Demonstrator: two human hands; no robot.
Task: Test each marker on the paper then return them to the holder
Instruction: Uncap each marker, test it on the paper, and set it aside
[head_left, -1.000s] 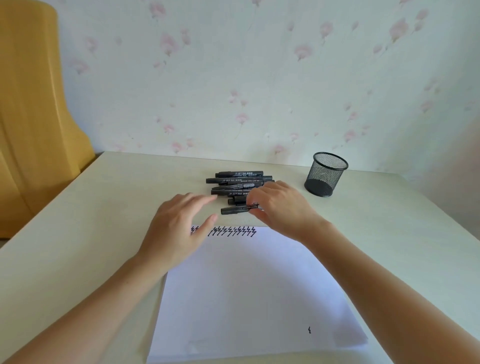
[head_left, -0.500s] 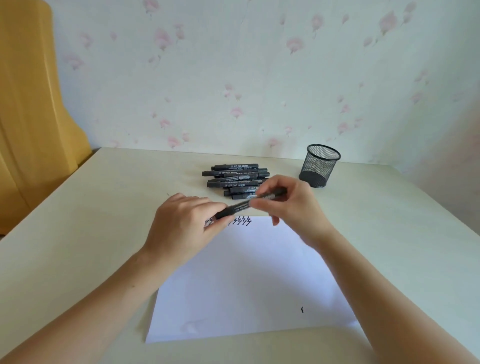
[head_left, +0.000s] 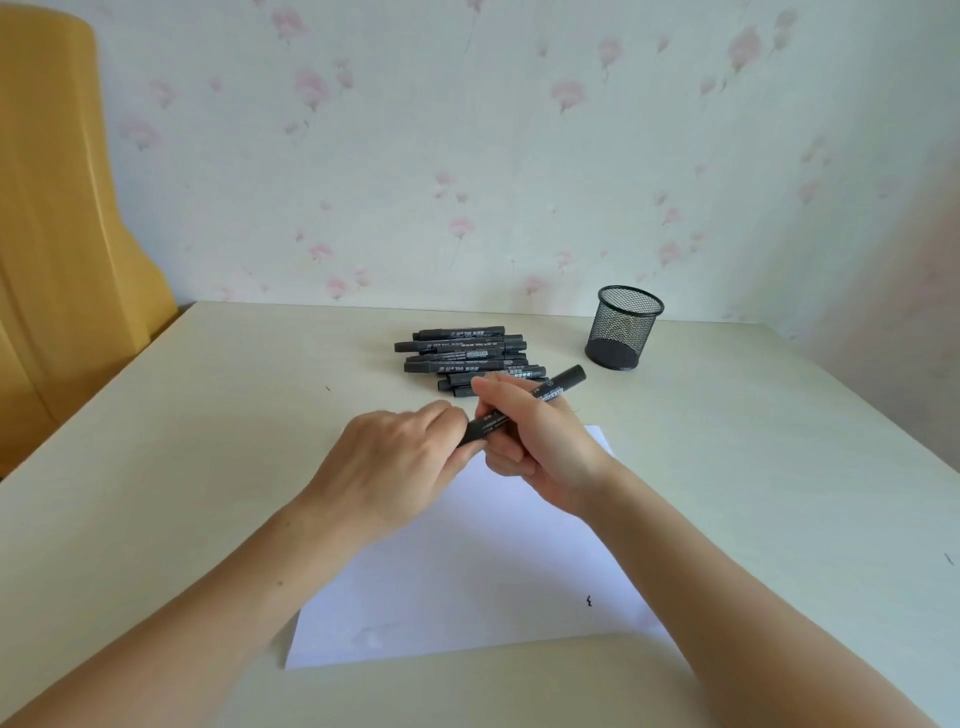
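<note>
Both hands raised over far end of paper (head_left: 467, 561). Right hand (head_left: 540, 441) curled round black marker (head_left: 524, 405), barrel tilted, tail up-right. Left hand (head_left: 395, 462) pinches its lower end. Marker pile (head_left: 467, 358) just beyond hands. Mesh holder (head_left: 623, 327) farther right, upright, apart from pile. Bare worktop (head_left: 182, 441) left of hands, out to edge.

- Left hand (head_left: 387, 467): bare, no ring, glove or watch.
- Right hand (head_left: 540, 441): bare, short plain nails.
- Both forearms are uncovered to the frame's edge, with no sleeve or wristband.
</note>
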